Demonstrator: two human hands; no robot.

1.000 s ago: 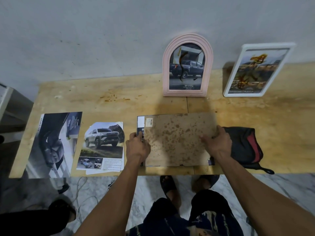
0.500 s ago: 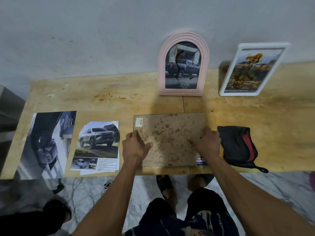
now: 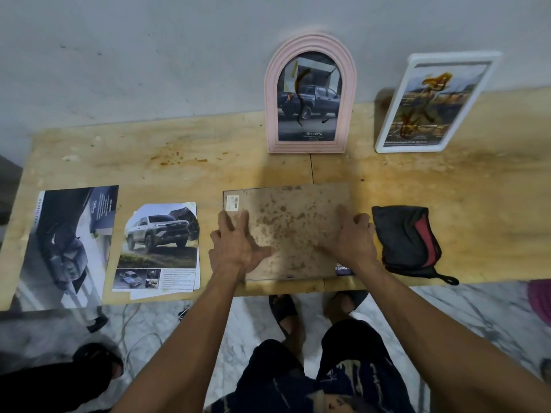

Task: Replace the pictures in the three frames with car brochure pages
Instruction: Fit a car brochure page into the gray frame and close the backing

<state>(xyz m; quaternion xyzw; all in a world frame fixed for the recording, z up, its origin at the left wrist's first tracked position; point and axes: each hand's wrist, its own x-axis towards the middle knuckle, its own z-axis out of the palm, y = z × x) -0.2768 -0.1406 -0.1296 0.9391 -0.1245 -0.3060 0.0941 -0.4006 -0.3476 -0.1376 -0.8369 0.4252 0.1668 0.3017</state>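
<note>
Here the backing board lies flat — both hands' fingers spread, pressing it

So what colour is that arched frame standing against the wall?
Pale pink: the arched ridged frame, seen clearly in the head view.

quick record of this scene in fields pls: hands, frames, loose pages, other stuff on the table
left hand: fingers spread flat, pressing the backing board
right hand: pressing the board's right side, fingers bent
backing board: stained brown, lying flat near the table's front edge, a printed page corner peeking out beneath
pink arched frame: upright against the wall, shows a dark pickup
white frame: leaning on the wall, right of the pink one
loose pages: SUV page, dark brochure page furthest left
black and red pouch: right of the board
</note>
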